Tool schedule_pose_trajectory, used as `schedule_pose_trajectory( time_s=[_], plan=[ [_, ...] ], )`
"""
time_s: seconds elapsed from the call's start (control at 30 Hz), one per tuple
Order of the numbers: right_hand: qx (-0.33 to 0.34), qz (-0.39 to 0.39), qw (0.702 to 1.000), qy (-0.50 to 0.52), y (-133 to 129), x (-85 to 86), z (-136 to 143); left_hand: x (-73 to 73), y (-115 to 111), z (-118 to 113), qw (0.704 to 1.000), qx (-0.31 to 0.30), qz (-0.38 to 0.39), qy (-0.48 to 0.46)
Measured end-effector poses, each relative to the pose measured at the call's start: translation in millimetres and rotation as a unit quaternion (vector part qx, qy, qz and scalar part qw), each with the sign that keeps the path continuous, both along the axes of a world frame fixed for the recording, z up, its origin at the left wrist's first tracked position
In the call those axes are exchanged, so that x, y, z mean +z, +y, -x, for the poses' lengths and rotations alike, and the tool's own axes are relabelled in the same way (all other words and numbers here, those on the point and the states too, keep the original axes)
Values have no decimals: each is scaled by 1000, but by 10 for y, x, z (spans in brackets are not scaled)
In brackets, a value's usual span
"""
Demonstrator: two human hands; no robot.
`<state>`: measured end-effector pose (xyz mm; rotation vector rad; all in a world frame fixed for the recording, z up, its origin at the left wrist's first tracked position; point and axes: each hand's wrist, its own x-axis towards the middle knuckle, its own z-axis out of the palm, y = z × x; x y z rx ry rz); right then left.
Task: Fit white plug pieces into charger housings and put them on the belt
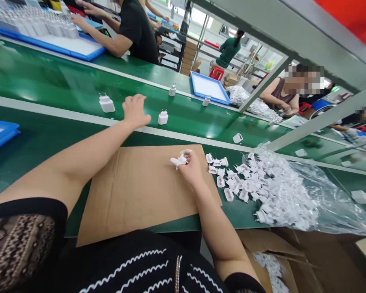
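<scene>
Over the edge of the green belt, my left hand [136, 110] reaches out with fingers apart and nothing in it. A white two-pin charger [106, 103] lies to its left, and another white charger [162, 117] sits to its right. My right hand [190, 165] is closed around white plastic plug pieces [179, 161], held above the cardboard sheet [143, 191]; the fingers partly cover them, so their number is unclear. Just right of that hand, loose white plug parts [221, 171] lie on the table beside a large heap of them [277, 191].
A clear plastic bag [329, 187] spreads under and beside the heap. More chargers [172, 89] stand along the belt [64, 89]. Across it are a blue tray [209, 87], a tray of many chargers [88, 51] and co-workers. A metal frame post [265, 83] rises at right.
</scene>
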<state>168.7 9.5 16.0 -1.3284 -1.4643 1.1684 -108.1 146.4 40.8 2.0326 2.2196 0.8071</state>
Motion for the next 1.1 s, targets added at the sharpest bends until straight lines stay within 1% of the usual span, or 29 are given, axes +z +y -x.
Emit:
schedule_pose_trajectory(
  time_s=[0.03, 0.07, 0.13, 0.17, 0.23, 0.27, 0.33, 0.4, 0.43, 0.47, 0.53, 0.6, 0.63, 0.7, 0.77, 0.8, 0.83, 0.9, 0.93, 1.0, 1.1],
  plan=[
    [5, 17, 1000, 26, 8, 11, 3, 35, 1, 157, 999, 0, 52, 18],
    [15, 35, 998, 53, 17, 21, 6, 65, 13, 304, 993, -13, 110, 29],
    [38, 71, 991, 103, 30, 44, 7, 109, 46, 541, 978, -45, 198, 37],
    [47, 87, 987, 123, 34, 59, 5, 129, 52, 621, 973, -56, 220, 42],
    [58, 114, 980, 154, 34, 95, -2, 183, 12, 690, 970, -62, 227, 64],
    [60, 125, 976, 167, 31, 115, -7, 221, -46, 675, 971, -65, 217, 78],
    [57, 146, 970, 187, 23, 155, -15, 310, -244, 545, 979, -80, 164, 90],
    [48, 158, 966, 201, 18, 184, -21, 380, -532, 292, 985, -121, 104, 70],
    [45, 158, 965, 204, 19, 191, -23, 392, -692, 132, 985, -144, 88, 47],
    [44, 153, 965, 207, 23, 194, -24, 383, -852, -39, 980, -174, 92, 19],
    [45, 131, 969, 206, 37, 185, -26, 293, -1137, -374, 965, -240, 98, -32],
    [35, 92, 977, 187, 47, 167, -33, 126, -1341, -642, 947, -298, 92, -79],
    [21, 67, 984, 165, 47, 159, -40, 28, -1407, -738, 938, -319, 91, -102],
    [-14, 7, 996, 93, 29, 153, -65, -162, -1479, -854, 925, -337, 89, -149],
    [-15, -79, 997, -13, -16, 168, -99, -307, -1497, -890, 921, -330, 85, -191],
    [2, -131, 989, -74, -46, 182, -115, -357, -1496, -891, 919, -324, 84, -209],
    [29, -184, 974, -132, -79, 199, -127, -392, -1492, -886, 917, -319, 84, -224],
    [86, -272, 931, -229, -144, 232, -131, -427, -1486, -872, 911, -317, 86, -249],
    [106, -300, 911, -263, -171, 243, -123, -434, -1484, -868, 908, -318, 86, -259],
    [129, -329, 882, -312, -210, 255, -91, -441, -1481, -867, 904, -319, 82, -273],
    [140, -324, 858, -374, -232, 254, -33, -450, -1475, -875, 903, -316, 81, -280]
  ],
)
